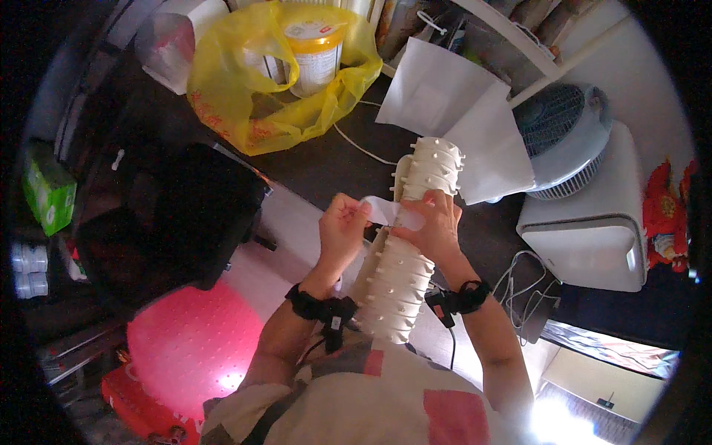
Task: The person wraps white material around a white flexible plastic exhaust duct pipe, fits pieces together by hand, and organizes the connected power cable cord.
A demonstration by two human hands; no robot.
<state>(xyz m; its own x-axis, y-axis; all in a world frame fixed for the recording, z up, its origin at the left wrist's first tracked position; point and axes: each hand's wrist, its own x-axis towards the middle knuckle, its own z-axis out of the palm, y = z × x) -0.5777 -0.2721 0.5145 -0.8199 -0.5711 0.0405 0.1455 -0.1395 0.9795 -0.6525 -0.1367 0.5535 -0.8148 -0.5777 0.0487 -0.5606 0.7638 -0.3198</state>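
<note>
A long cream-coloured cylinder (397, 272), apparently plastic, slants from my chest towards the dark table. Ribs and short pegs cover its outside, and a narrower middle part lies under my hands. My right hand (436, 225) grips it around this middle from the right side. At its left side, my left hand (342, 228) pinches a thin white piece (381, 210), paper or cloth, between thumb and fingers. This piece reaches across to the cylinder under my right hand. A small dark part shows just below the white piece; what it is I cannot tell.
Beyond the cylinder stands a yellow plastic bag (267, 130) with tubs (314, 61) in it. Folded white paper (484, 133) lies beside a grey fan (567, 139) and a white box-shaped appliance (589, 233). Cables (523, 289) curl at right. A pink ball (194, 339) sits lower left.
</note>
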